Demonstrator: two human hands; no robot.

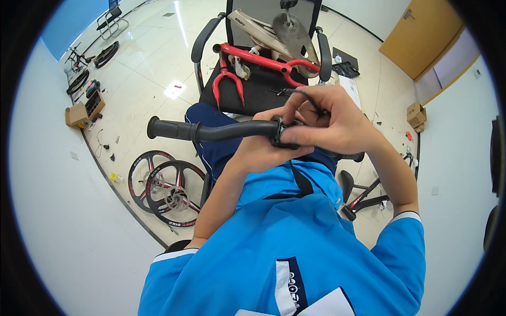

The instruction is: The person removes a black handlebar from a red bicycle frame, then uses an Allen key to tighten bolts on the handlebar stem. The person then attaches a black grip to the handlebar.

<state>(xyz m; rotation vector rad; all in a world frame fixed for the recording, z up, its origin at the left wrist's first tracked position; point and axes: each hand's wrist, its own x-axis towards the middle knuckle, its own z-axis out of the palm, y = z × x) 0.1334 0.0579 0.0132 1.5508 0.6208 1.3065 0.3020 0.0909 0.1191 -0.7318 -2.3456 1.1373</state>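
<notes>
A black bicycle handlebar (232, 130) lies across in front of my chest, its rubber grip (171, 129) pointing left. Around the bar sits a small black clamp (277, 131). From below, my left hand (263, 152) is closed on the handlebar beside this clamp. My right hand (340, 124) comes over from the right, its thumb pressed on the clamp and its fingers curled. A thin, curved black piece (310, 99) passes by those fingers; whether it is a lever or a cable I cannot tell. The right grip (354, 157) shows partly beneath my right wrist.
An office chair (207, 79) ahead holds a red bicycle frame (258, 58) with fork, a white frame (258, 31) and a hex key (279, 91). Two black wheels (176, 194) lie at left. Cardboard boxes (78, 115) and bike parts (369, 200) stand on the floor.
</notes>
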